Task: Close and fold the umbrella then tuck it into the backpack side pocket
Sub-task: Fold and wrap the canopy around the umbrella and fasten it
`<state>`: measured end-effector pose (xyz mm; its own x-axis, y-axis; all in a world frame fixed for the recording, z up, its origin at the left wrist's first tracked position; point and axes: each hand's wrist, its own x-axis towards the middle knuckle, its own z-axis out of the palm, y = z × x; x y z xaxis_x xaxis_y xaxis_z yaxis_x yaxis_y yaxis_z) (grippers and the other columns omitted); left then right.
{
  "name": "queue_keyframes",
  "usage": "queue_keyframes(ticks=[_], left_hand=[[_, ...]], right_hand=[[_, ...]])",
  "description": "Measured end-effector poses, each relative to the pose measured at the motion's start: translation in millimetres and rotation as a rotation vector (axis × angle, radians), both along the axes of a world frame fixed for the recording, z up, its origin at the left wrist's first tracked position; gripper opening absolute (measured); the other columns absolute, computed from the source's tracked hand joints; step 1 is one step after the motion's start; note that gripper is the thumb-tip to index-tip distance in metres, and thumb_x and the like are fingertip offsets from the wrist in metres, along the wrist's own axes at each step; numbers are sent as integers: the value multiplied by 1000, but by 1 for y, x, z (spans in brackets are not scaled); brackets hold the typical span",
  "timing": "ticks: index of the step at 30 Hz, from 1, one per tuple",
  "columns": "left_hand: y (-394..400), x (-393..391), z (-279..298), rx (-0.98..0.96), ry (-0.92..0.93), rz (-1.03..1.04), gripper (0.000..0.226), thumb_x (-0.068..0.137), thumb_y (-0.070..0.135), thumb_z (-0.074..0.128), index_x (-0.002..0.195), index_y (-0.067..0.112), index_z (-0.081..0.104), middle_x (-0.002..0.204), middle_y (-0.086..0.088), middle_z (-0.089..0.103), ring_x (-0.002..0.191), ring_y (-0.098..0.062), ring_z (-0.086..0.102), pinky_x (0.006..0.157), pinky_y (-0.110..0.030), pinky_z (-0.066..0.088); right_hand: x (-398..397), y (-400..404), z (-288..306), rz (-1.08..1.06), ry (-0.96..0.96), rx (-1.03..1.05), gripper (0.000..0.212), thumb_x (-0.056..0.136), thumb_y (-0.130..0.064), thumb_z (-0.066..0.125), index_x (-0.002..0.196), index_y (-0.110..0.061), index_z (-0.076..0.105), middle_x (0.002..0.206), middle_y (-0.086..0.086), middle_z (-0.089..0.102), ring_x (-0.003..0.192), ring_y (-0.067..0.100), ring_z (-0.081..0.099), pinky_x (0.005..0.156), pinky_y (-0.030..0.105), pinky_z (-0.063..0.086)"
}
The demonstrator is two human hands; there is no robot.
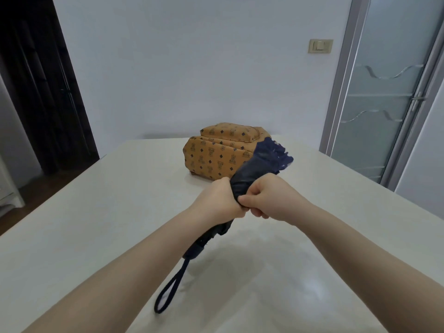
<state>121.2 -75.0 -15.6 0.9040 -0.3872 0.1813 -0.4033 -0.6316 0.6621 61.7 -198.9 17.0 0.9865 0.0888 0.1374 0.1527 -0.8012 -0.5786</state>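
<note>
A navy folding umbrella is collapsed and held slanted above the table, its frilled canopy end pointing up and to the right, its handle and wrist loop hanging toward me. My left hand grips the bundled canopy around its middle. My right hand pinches a fold of the navy fabric right beside the left hand. Behind the umbrella lies a tan backpack with a dark bear-and-diamond print, flat on the table. The umbrella's canopy end covers the backpack's right side.
The white table stretches wide around the backpack and toward me. A dark doorway is at the far left, a frosted glass door at the right, and a light switch on the wall behind.
</note>
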Motion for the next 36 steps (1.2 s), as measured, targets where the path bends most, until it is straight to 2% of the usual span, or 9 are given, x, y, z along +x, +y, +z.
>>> queue_keyframes(ticks=[4,8,11,16,23,26,28,30,36], left_hand=[[5,-6,2,39,110,-85,40,58,16,72,93,11,54,84,-8,60,72,-20,59,59,-31,50],[13,-9,4,-70,308,-155,43,57,16,71,96,12,53,84,-6,59,74,-20,60,66,-33,54],[14,-8,3,-82,273,-84,48,55,18,70,100,11,53,90,-11,61,80,-26,62,74,-41,55],[13,-5,4,-140,232,-26,36,60,15,71,91,15,53,83,-6,60,73,-22,61,62,-33,53],[19,-2,7,-95,196,-57,26,56,12,72,79,13,59,71,-4,61,61,-19,60,55,-29,51],[23,-1,9,-108,275,-80,22,59,6,72,77,12,61,68,-5,63,57,-18,61,50,-25,50],[24,-1,9,-107,324,-92,22,58,6,72,77,11,63,67,-6,64,54,-18,62,49,-25,50],[25,-1,9,-90,365,-113,22,58,7,71,78,10,63,68,-8,64,55,-21,62,51,-26,51],[14,-4,5,64,255,-120,14,65,11,68,69,13,55,66,-5,56,60,-20,54,57,-29,47]], right_hand=[[4,-5,5,17,85,113,29,81,-22,62,56,-8,65,41,-5,55,34,5,43,41,16,37],[0,-17,10,102,160,205,30,84,-7,54,56,-13,64,44,-7,61,42,7,51,46,15,45],[-5,-17,9,106,161,185,28,84,0,48,65,-9,66,47,-7,64,43,5,57,47,17,50],[-6,-16,3,110,-22,366,18,82,1,57,70,-13,56,50,-1,67,45,10,62,45,19,49],[-6,-22,-1,285,51,278,29,79,7,57,80,-22,60,73,-6,74,72,8,70,69,19,55],[-5,-20,-4,231,-76,164,25,80,-3,60,74,-27,60,73,-7,73,69,2,67,70,15,53],[-5,-19,-5,214,-223,51,22,78,-8,65,70,-27,63,66,-18,66,65,-5,62,64,10,47],[-4,-18,-6,241,-375,-67,13,76,-10,69,72,-22,70,68,-24,55,66,-7,53,61,14,41],[0,-9,-11,304,-543,-72,6,72,1,68,71,-5,68,77,-9,49,75,8,46,64,14,36]])
